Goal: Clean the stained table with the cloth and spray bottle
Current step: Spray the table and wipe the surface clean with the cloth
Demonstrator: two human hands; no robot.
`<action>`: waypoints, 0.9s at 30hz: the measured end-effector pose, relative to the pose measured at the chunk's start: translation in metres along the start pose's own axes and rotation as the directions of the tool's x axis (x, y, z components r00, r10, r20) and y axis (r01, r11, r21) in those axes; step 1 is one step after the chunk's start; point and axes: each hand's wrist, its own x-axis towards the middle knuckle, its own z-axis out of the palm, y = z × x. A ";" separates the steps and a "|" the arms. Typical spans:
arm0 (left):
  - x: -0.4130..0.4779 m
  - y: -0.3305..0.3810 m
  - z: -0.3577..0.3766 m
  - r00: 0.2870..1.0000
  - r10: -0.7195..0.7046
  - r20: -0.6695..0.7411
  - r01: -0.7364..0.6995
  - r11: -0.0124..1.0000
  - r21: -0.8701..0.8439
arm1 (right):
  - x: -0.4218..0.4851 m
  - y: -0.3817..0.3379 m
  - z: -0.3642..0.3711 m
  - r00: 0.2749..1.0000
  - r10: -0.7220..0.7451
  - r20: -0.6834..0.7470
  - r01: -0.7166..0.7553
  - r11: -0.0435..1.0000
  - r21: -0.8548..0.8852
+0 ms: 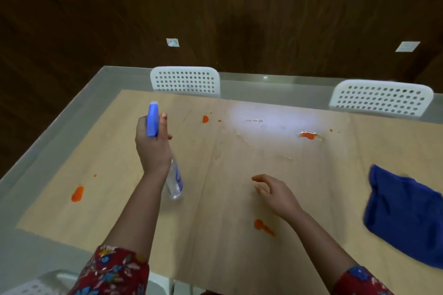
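Spraying goes best aimed low at each stain: the left hand (153,148) grips the bottle (173,178) above the surface (215,199), nozzle toward the far stain (205,119) (others remain). The right hand (275,193) hovers open, empty; the cloth (405,213) lies right.

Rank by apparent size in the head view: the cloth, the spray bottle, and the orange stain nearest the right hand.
1. Cloth, largest, though nearness to the camera may exaggerate it.
2. Spray bottle, partly hidden by the left hand.
3. Stain, smallest.
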 end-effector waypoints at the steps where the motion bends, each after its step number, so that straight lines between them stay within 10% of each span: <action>1: 0.004 -0.005 0.002 1.000 -0.007 -0.026 0.006 1.000 -0.014 | 0.004 -0.004 0.001 1.000 -0.003 -0.003 0.003 1.000 0.005; 11: -0.039 -0.043 0.024 0.976 -0.105 -0.192 0.097 0.994 -0.053 | 0.009 -0.015 -0.006 0.998 0.003 -0.068 0.009 0.984 0.177; 17: -0.140 -0.054 0.082 0.915 -0.403 -0.004 0.403 0.914 0.037 | -0.022 0.023 -0.027 0.989 0.086 -0.120 -0.048 0.957 0.287; 22: -0.189 -0.059 0.134 0.708 -0.009 0.707 -0.142 0.978 0.155 | -0.040 0.085 -0.061 0.915 0.251 -0.315 -0.149 0.938 0.313; 27: -0.161 -0.072 0.182 0.426 0.134 0.895 -0.565 0.812 0.147 | -0.055 0.152 -0.102 0.684 0.411 -0.603 -0.304 0.912 0.276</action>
